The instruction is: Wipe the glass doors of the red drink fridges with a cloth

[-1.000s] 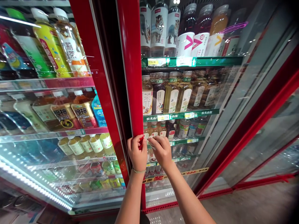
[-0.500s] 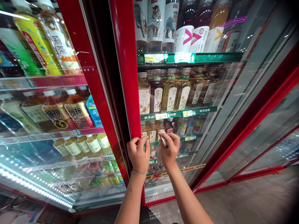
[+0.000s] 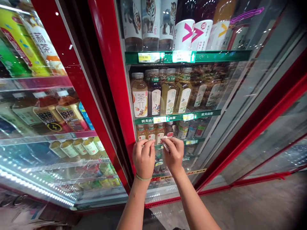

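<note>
My left hand (image 3: 144, 158), a thin band around its wrist, is raised beside the red door frame (image 3: 123, 115) of a glass-fronted drinks fridge. Its fingers are curled, and whatever they may hold is hidden. Just to its right, my right hand (image 3: 174, 155) pinches a small crumpled white thing (image 3: 166, 145) between thumb and fingers; I cannot tell whether it is tissue or plastic. Both hands are in front of the lower shelves. Beyond them stand small amber bottles (image 3: 151, 132), and above those a tea bottle with a white label (image 3: 140, 99) and dark and yellow bottles.
A green shelf edge (image 3: 203, 57) with price tags carries large bottles higher up. Another lit fridge (image 3: 48, 137) full of drinks stands to the left. Red framing (image 3: 254, 111) slants across the right side, above a grey floor (image 3: 251, 204).
The fridge and its bottles have shifted left in view. My left hand has moved slightly right and now appears off the red frame's edge. The right hand keeps its pinch on the crumpled white thing.
</note>
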### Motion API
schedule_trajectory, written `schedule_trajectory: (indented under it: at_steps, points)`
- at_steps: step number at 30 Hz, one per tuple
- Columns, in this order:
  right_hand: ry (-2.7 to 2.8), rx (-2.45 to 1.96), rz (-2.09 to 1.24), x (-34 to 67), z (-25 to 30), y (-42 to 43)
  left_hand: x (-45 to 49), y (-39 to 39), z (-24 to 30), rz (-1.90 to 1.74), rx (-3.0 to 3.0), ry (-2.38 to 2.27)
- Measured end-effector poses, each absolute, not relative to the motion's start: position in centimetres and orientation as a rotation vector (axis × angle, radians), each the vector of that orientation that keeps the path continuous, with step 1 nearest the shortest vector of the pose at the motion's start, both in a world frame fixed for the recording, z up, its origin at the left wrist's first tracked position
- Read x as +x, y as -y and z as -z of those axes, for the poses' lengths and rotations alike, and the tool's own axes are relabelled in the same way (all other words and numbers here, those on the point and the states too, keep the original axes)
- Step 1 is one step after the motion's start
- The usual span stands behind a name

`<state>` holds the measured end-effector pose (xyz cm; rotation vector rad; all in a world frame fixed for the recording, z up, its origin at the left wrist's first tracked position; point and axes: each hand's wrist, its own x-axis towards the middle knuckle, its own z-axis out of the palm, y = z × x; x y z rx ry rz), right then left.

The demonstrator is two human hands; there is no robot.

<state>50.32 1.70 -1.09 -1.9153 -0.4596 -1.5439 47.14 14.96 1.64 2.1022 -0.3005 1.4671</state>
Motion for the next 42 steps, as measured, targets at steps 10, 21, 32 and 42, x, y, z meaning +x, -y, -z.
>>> schedule_trajectory:
  at_steps: [10,21,32,42]
  points:
    - [0.429,-1.901,1.544,50.9,0.9,0.9,48.1,-11.9,-1.8,-1.508,2.166,0.247]
    - [0.336,-1.891,1.541,51.1,-0.1,3.8,48.8,-8.9,-1.9,-1.597,2.147,0.177]
    - [0.321,-1.878,1.561,51.6,-0.6,5.9,49.2,-7.2,-2.0,-1.617,2.143,0.188]
    - [0.374,-1.890,1.473,51.6,-0.4,8.6,49.7,-3.5,-2.0,-1.603,2.156,0.171]
